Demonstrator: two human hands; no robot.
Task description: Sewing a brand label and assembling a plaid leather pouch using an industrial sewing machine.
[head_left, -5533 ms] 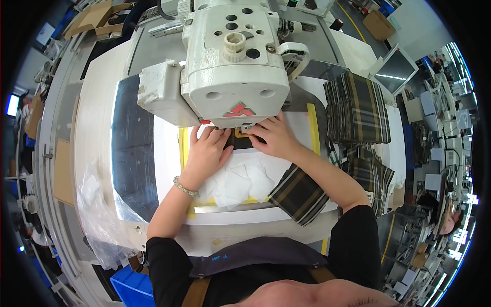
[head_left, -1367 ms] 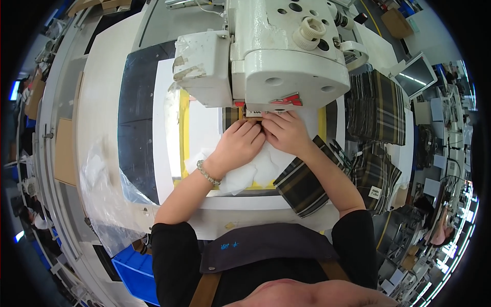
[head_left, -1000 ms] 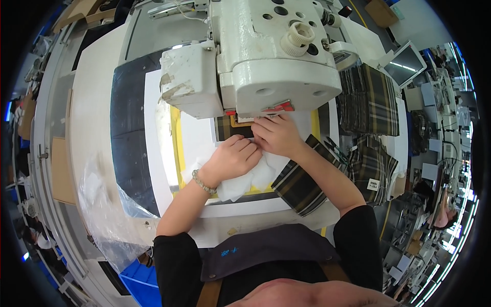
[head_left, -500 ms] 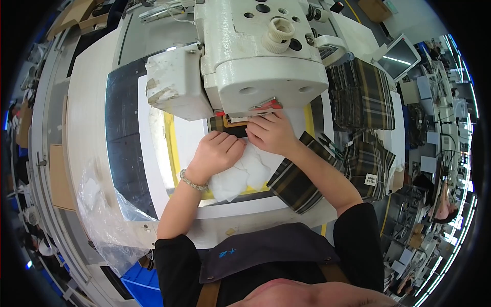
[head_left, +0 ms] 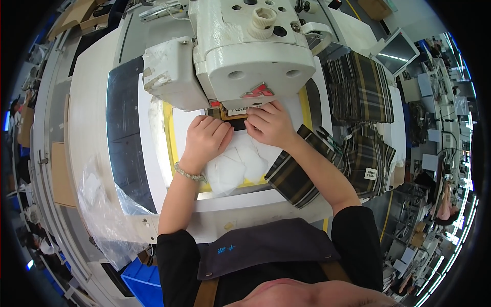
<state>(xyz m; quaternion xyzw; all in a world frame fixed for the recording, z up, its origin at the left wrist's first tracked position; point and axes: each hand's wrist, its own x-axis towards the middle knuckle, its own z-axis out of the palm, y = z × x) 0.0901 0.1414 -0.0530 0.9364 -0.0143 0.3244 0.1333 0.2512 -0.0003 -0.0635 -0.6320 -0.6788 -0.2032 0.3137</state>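
Both my hands are at the front of a white sewing machine (head_left: 255, 64). Beneath its head lies a dark plaid cloth (head_left: 214, 113) under a small orange-brown frame (head_left: 225, 114). A white label (head_left: 237, 111) shows inside that frame. My left hand (head_left: 207, 137) is closed, knuckles up, with its fingers at the cloth's left side; whatever is in them is hidden. On the other side my right hand (head_left: 271, 124) is closed too, curled fingertips at the label's right end and the frame. Thin white sheets (head_left: 238, 166) lie between my wrists.
Another plaid piece (head_left: 291, 179) lies under my right forearm. Dark-handled snips (head_left: 330, 140) rest beside it. At the right stand a stack of plaid pieces (head_left: 358, 89) and a labelled plaid piece (head_left: 371, 158). Clear plastic (head_left: 105, 220) hangs off the left edge above a blue crate (head_left: 140, 281).
The view has shifted slightly, so the machine sits further left and higher. The white label shows in the frame now. My left hand has drawn a little leftward, away from the right.
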